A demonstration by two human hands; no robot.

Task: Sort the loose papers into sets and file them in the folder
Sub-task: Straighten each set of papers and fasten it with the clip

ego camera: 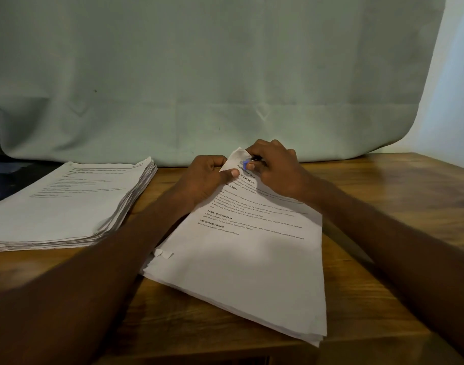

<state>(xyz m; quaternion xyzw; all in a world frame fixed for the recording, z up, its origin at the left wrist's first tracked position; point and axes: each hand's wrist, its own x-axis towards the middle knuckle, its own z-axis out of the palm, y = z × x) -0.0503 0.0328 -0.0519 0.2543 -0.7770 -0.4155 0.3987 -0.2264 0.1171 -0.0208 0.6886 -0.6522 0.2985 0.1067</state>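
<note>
Pinching the set's (246, 248) far corner with left hand (207, 177), right hand (275, 168) clamped on a blue clip (246, 163) right at that corner. Set runs long-ways toward me, stack (67, 201) off left.

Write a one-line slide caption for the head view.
Both hands, left hand and right hand, fix a blue pin to a paper set's corner beside the tall stack.

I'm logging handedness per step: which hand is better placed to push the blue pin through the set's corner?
Probably the right hand: it already pinches the blue pin at the folded corner of the paper set, while the left hand is busy holding that corner.
</note>
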